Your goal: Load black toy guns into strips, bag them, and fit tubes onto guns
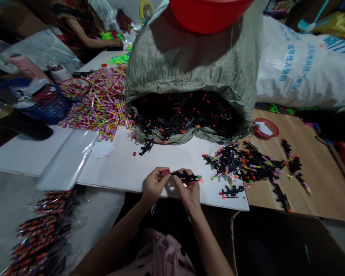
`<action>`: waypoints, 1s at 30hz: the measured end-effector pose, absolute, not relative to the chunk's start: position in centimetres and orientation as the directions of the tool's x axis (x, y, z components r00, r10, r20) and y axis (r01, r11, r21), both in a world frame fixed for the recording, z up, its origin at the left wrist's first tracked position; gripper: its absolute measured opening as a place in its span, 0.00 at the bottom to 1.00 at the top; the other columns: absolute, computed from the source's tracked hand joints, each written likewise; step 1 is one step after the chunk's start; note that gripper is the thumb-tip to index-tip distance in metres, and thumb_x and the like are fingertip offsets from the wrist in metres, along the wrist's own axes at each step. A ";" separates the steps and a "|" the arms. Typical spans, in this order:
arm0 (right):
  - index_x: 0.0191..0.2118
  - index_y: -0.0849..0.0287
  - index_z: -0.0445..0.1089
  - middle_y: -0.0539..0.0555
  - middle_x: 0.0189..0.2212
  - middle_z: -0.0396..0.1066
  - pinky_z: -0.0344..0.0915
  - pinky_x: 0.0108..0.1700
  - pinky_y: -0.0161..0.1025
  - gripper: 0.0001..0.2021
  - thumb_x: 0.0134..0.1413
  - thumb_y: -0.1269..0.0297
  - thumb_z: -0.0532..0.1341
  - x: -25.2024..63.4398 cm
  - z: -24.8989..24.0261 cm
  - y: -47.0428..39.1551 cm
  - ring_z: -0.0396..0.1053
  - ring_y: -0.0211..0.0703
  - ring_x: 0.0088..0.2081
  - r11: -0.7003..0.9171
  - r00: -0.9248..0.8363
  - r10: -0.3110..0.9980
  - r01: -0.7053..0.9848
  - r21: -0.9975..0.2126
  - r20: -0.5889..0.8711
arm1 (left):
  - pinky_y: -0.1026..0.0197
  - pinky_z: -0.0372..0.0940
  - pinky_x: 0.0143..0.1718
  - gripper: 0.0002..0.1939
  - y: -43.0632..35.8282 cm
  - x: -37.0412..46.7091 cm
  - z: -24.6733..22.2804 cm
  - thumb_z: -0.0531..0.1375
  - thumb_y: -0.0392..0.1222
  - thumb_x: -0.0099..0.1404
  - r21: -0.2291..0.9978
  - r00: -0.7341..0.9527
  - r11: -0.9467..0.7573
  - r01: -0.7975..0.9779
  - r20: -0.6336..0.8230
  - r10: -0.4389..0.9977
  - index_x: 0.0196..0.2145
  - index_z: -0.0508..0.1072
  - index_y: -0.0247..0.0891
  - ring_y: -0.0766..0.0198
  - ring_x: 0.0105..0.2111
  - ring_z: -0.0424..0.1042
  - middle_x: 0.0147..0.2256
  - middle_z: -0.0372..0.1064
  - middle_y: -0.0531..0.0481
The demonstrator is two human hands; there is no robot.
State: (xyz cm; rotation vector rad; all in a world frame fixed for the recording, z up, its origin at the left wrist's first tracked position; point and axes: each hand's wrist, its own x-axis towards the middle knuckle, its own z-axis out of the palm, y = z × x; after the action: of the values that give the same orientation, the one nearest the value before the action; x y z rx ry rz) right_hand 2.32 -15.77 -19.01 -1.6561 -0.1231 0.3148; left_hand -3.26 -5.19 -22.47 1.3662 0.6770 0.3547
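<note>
Left hand (155, 186) is pinching small red-tipped multicoloured tube (164, 173), right hand (189, 193) is gripping slim black plastic toy gun (186, 176), both pieces nearing end to end over white desk (117, 166), lower centre, apparently calling for careful alignment.

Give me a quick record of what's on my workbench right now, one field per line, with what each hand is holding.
Left hand: fingers on a small red-ended piece
Right hand: fingers on a black plastic part
Center: open woven sack of black parts, red basin above
Left side: heap of colorful small tubes, blue basket, clear plastic sheets
Right side: pile of black pieces with colored tubes, small red basket
</note>
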 end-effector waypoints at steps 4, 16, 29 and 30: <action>0.30 0.61 0.77 0.55 0.25 0.75 0.64 0.23 0.35 0.19 0.40 0.49 0.64 2.4 -19.1 -16.2 0.68 0.40 0.24 -0.141 0.926 0.308 -0.181 -0.973 -0.217 | 0.61 0.67 0.37 0.16 -5.2 -3.1 -22.5 0.65 0.46 0.49 0.971 0.775 0.192 0.143 -0.231 0.589 0.35 0.74 0.37 0.62 0.33 0.72 0.31 0.74 0.49; 0.27 0.60 0.77 0.54 0.23 0.76 0.67 0.26 0.37 0.14 0.40 0.53 0.65 1.7 -19.7 -16.0 0.70 0.41 0.23 -0.161 0.962 0.215 -0.132 -0.978 -0.166 | 0.62 0.67 0.37 0.13 -5.9 -2.8 -22.0 0.63 0.43 0.50 0.978 0.781 0.159 0.134 -0.203 0.590 0.35 0.74 0.38 0.62 0.32 0.72 0.31 0.74 0.49; 0.28 0.60 0.74 0.49 0.16 0.69 0.62 0.21 0.35 0.17 0.39 0.49 0.65 1.5 -20.1 -15.4 0.63 0.38 0.18 -0.152 0.945 0.246 -0.184 -0.971 -0.218 | 0.59 0.66 0.40 0.08 -6.7 -4.5 -22.3 0.59 0.36 0.57 0.973 0.839 -0.221 0.067 0.065 0.540 0.34 0.76 0.42 0.60 0.34 0.71 0.32 0.73 0.47; 0.27 0.60 0.73 0.49 0.16 0.68 0.61 0.20 0.35 0.17 0.39 0.49 0.65 2.0 -20.1 -15.5 0.63 0.38 0.18 -0.159 0.939 0.255 -0.194 -0.968 -0.230 | 0.59 0.66 0.40 0.09 -6.6 -4.4 -22.3 0.58 0.36 0.58 0.975 0.858 -0.212 0.070 0.050 0.511 0.35 0.76 0.42 0.59 0.34 0.71 0.33 0.74 0.47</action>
State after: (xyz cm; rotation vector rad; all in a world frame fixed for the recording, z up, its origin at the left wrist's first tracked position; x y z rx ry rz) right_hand 2.00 -15.54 -20.06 -1.6851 -0.0467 0.3943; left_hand -4.40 -6.56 -22.32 1.7554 0.4454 0.4278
